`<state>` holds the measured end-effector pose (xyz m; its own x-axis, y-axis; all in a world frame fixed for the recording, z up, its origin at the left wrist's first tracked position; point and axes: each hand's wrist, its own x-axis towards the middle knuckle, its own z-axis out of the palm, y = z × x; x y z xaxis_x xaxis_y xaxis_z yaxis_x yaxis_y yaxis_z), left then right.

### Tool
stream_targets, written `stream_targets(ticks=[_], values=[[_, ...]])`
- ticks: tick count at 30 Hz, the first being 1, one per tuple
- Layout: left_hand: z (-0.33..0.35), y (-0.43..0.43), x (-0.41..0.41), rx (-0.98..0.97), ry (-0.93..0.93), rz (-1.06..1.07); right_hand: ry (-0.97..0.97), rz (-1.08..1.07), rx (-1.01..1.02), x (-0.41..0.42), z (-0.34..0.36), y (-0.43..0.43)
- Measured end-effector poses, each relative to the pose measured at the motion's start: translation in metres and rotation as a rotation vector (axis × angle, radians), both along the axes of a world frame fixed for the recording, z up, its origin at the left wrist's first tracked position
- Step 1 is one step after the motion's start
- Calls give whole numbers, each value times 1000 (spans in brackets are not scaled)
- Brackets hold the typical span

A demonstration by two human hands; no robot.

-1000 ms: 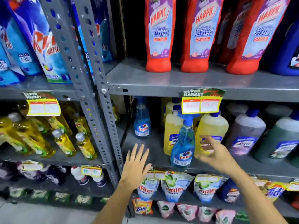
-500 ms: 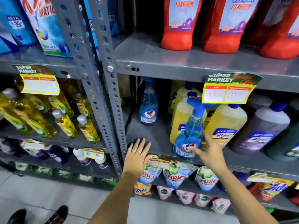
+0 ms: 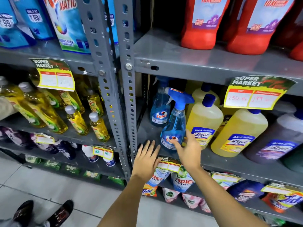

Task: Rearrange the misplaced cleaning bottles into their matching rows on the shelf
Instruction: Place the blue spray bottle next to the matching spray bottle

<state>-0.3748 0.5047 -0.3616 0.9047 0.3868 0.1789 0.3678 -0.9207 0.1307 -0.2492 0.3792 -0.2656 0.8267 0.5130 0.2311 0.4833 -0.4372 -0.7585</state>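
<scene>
**On mid shelf: blue spray bottle at front edge**

Front spray bottle stands w/ a second one just behind, yellow bottles beside. Right hand fingers spread, tips touching its label. Left hand flat, splayed, holding nothing.

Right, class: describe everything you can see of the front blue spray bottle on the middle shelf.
The front spray bottle is clear plastic holding blue liquid, with a blue trigger head on top and a partly hidden label low on its body. It leans, tilted left, on the grey shelf, in front of a second Colin bottle and beside a yellow Lizol bottle. The right hand's fingertips touch its lower body; the left hand stays off it.
</scene>
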Motion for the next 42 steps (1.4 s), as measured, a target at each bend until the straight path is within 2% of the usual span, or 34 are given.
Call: stream_targets(ticks=[3,8,18,30,42], values=[[-1,2,-1,-1,-3,6,-13,33,-26,0,7,13],[1,-1,-1,-20,-23,14,54,151,-220,14,35,23],[-2,-4,-2,-65,-108,35,129,155,-135,26,55,50],[-4,-11,-3,-84,-181,89,159,284,-154,24,57,58],[-3,-11,-4,-90,-176,93,81,204,-195,13,56,61]])
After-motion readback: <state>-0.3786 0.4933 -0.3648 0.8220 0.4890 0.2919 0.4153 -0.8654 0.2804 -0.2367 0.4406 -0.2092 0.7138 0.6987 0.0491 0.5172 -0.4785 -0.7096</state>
